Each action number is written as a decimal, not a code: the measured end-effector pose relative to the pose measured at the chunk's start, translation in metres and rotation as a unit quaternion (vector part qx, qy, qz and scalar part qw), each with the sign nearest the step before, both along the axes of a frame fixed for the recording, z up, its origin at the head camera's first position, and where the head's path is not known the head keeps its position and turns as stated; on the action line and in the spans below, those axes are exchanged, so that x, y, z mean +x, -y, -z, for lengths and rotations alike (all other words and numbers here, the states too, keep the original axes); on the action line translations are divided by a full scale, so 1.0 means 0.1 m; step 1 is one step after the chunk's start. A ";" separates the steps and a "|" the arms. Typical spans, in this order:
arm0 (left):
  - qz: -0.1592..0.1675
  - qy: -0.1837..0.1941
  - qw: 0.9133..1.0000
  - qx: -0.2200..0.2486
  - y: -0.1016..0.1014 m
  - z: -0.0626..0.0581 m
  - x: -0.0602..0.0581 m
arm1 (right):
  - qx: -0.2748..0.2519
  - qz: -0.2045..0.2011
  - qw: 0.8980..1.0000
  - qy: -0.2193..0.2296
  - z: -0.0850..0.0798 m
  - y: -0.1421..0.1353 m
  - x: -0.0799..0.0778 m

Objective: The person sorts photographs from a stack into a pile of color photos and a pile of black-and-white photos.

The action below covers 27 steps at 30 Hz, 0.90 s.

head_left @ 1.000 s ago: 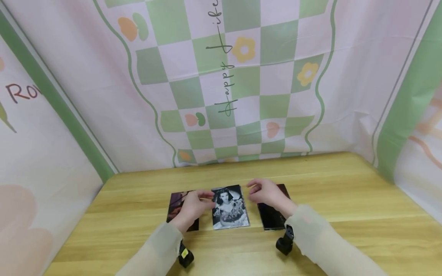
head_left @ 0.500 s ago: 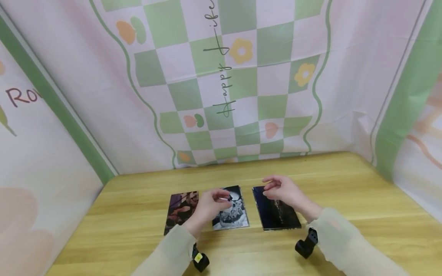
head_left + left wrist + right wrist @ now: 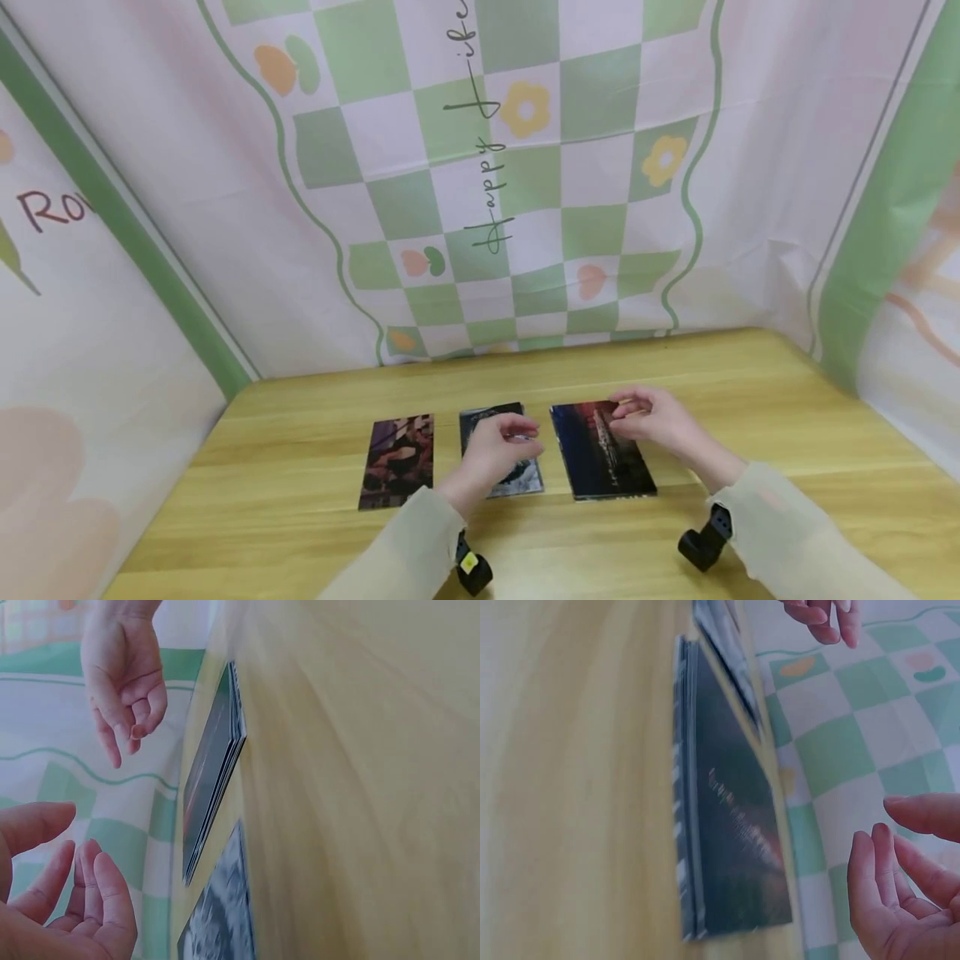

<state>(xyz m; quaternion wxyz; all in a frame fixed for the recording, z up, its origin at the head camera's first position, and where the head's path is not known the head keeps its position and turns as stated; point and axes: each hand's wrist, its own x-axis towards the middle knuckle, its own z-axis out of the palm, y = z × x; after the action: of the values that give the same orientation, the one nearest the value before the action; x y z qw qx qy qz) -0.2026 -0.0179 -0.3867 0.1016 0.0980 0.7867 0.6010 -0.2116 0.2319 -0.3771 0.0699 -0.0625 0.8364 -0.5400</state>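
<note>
Three flat picture items are set in a row on the table [image 3: 750,417]. The left print [image 3: 396,461], in purplish brown, is left uncovered. The middle print [image 3: 523,477], black and white, is partly hidden in the head view by the left hand [image 3: 495,450]. The right stack [image 3: 600,458] is dark, marked with blue, red and a pale speckled streak; several layered edges are shown by both wrist views.

The left hand is held above the middle print, apart from it. Its fingers [image 3: 112,900] are loosely bent, a gap being left between thumb and fingertips; nothing is gripped. The right hand [image 3: 658,423] is held above the far right corner of the right stack, its fingers likewise bent, the thumb set apart; nothing is pinched.

A black wrist camera [image 3: 475,575] is worn below each pale sleeve [image 3: 802,533]. Behind, a checkered cloth [image 3: 525,179] in green and white is hung, lettered "Happy Life".
</note>
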 end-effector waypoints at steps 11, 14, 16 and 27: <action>0.015 0.036 0.999 -0.003 -0.22 0.09 0.02 | 0.008 0.016 1.000 0.013 0.11 -0.20 0.05; 0.022 0.045 0.999 -0.002 -0.23 0.10 0.03 | 0.009 0.024 1.000 0.016 0.15 -0.24 0.05; 0.023 0.049 0.999 0.002 -0.24 0.11 0.03 | 0.012 0.028 0.999 0.019 0.18 -0.27 0.05; 0.017 0.081 0.996 0.025 -0.31 0.17 0.07 | 0.001 0.031 0.998 0.056 0.29 -0.30 0.03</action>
<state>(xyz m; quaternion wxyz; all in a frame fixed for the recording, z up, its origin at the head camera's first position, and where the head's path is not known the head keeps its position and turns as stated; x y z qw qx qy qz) -0.1956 0.0128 -0.4040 0.1723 0.0650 0.7589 0.6247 -0.2084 0.2615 -0.4057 0.0995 -0.0061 0.8331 -0.5440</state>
